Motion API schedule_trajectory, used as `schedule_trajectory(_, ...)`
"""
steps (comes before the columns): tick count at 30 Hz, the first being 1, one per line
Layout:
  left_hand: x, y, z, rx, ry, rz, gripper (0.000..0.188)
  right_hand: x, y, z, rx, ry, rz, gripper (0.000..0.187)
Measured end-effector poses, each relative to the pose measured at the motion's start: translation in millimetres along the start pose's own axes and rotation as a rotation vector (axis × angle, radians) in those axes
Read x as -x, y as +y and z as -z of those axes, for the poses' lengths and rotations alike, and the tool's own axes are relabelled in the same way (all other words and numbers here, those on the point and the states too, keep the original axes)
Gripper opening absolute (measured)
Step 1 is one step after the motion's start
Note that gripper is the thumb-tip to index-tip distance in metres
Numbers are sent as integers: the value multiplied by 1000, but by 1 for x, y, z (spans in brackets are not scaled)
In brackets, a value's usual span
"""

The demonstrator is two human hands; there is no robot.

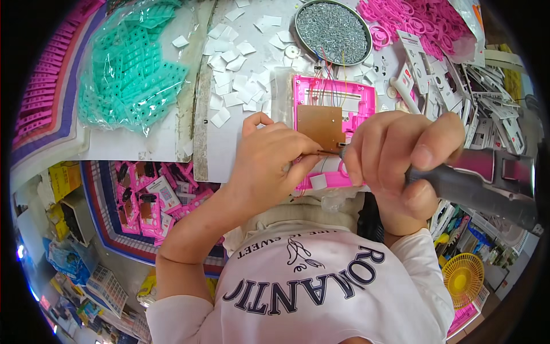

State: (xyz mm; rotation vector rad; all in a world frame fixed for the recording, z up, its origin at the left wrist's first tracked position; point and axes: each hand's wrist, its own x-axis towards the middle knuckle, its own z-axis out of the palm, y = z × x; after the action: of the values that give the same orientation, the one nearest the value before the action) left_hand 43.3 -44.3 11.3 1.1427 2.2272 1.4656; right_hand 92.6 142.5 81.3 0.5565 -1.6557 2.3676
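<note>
My right hand (401, 157) is closed around a dark grey powered screwdriver (478, 182), which lies almost level with its tip pointing left. The fingers of my left hand (275, 153) are pinched together at the thin dark tip of the tool. Whether they hold a small screw there is too small to tell. Just beyond both hands lies a pink plastic housing (369, 103), open side up. A brown circuit board (316, 121) sits in it, with several thin wires (329, 71) leading off the far edge. My hands partly hide the housing's near side.
A round dish (296, 26) of small metal screws stands behind the housing. White square pieces (232, 74) are scattered left of it. A clear bag of green plastic parts (129, 74) lies far left. Pink rings (421, 23) and white panels (421, 63) crowd the right; a bin (106, 226) holds pink units.
</note>
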Motion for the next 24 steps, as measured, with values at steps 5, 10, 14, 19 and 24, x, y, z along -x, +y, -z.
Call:
schedule_trajectory(5, 3, -4, -1, -27, 43, -36, 11, 0, 5, -2, 14, -46, -27, 32)
schedule_trajectory(10, 1, -7, 0, -220, 116, -133, 22, -3, 13, -5, 26, 19, -16, 33)
schedule_trajectory(14, 6, -3, 6, -228, 225, -71, 39, -10, 37, 2, 15, 121, 72, 30)
schedule_trajectory(19, 37, -4, 11, -244, 140, 16, 42, -13, 58, 6, 122, 153, 97, 26)
schedule_trajectory(24, 42, -2, 5, -258, 77, -85, 42, -14, 58, 12, 477, -6, 36, 24)
